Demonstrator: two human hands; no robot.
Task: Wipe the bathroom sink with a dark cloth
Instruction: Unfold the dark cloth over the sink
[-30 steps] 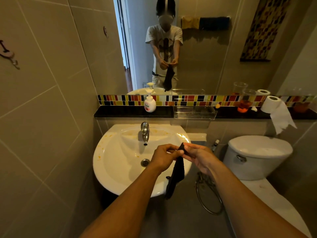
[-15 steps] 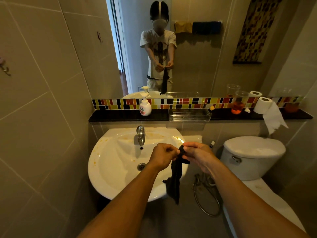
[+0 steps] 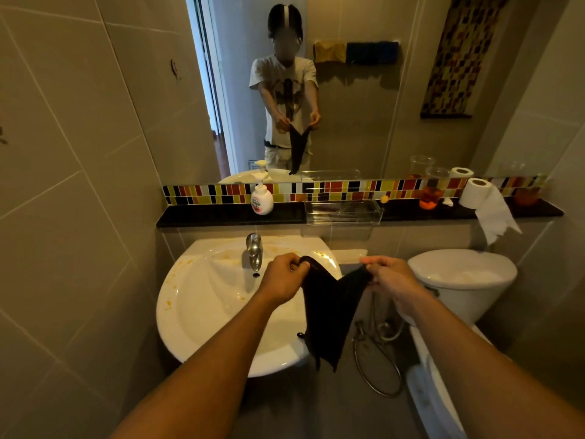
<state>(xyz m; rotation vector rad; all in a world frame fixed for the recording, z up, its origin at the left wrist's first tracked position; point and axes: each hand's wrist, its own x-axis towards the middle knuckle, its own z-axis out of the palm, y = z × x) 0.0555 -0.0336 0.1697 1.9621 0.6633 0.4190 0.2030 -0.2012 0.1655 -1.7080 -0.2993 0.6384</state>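
**Dark cloth held spread above the right side of the sink**

White and round, the sink (image 3: 202, 312) juts from the tiled wall, with yellow-orange specks along its left rim and back edge. A tap (image 3: 254, 250) stands at the middle of its back edge. To the right is a toilet (image 3: 462, 277), and a hose (image 3: 376, 359) loops between the two.

The cloth (image 3: 329, 312) hangs in the air over the sink's right rim, touching nothing below. Its top edge sags in a shallow V between the hands; its long axis runs downward, ending in a narrow tip past the sink's front-right edge.

The left hand (image 3: 281, 277) is closed on the cloth's upper left corner, the right hand (image 3: 392, 277) pinched on the upper right corner, the two hands well apart.

On the black shelf (image 3: 221, 213) above, a soap bottle (image 3: 262, 199) stands near the left end, a clear tray (image 3: 343, 212) at the middle, a jar (image 3: 432, 191) and paper roll (image 3: 476, 193) toward the right end.
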